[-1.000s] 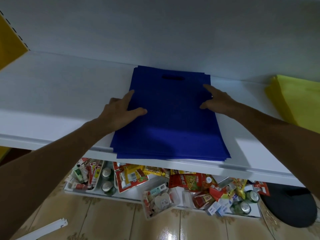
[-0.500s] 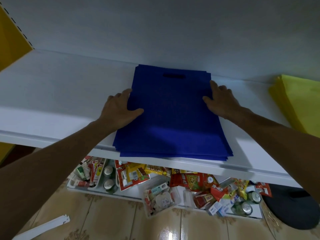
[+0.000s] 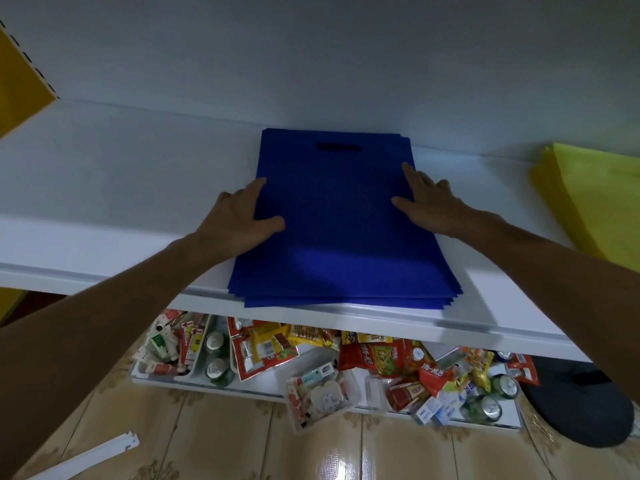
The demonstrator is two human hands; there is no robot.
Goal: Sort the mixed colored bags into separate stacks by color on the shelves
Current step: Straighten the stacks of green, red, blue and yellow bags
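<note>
A stack of several flat blue bags (image 3: 339, 223) lies on the white shelf (image 3: 121, 188), handle cut-outs toward the back wall, its front edge slightly over the shelf lip. My left hand (image 3: 239, 220) lies flat against the stack's left edge, thumb on top of the bags. My right hand (image 3: 429, 202) rests with straight fingers on the stack's right edge. A stack of yellow bags (image 3: 595, 199) sits on the same shelf at the far right, partly cut off by the frame.
A yellow side panel (image 3: 17, 81) stands at the far left. Below, a lower shelf (image 3: 263, 393) holds snack packets, cans and small boxes. A white bracket (image 3: 90, 459) lies on the tiled floor, and a dark round object (image 3: 585, 407) sits at the lower right.
Both hands shifted a little along the sides of the blue stack, squaring it; the right hand's fingers now lie more on the top bag. The stack stays in place.
</note>
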